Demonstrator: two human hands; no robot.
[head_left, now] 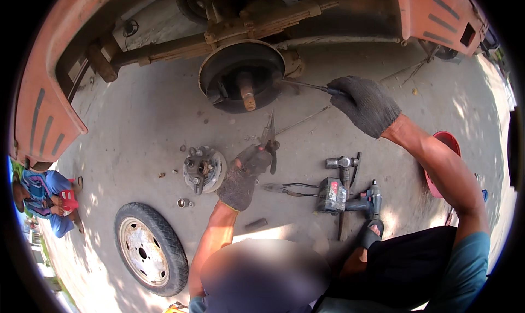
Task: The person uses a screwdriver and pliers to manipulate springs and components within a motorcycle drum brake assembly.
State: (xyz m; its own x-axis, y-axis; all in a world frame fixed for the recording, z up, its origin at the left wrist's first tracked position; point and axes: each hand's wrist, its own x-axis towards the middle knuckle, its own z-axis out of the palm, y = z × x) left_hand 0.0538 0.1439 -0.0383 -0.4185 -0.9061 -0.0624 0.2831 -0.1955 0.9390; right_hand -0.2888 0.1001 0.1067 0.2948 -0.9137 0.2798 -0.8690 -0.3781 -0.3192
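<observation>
My gloved right hand (365, 106) is closed around the handle of a screwdriver (307, 86). Its shaft points left, and the tip meets the right rim of a round, dark brake backing plate (210, 67). A rusty axle spindle (247, 94) sticks out from the middle of that plate. Lower down, over the ground, my gloved left hand (243, 176) grips a pair of pliers (268, 135) with the jaws pointing up, apart from the brake. Beside this hand a wheel hub (205, 171) lies on the ground.
An orange vehicle body (432, 17) and a leaf spring (175, 49) hang overhead. On the right lie a hammer (343, 164), a cordless impact wrench (373, 199), more pliers (290, 189) and a red basin (447, 143). A wheel (143, 251) lies at left; a seated person (46, 195) is beyond.
</observation>
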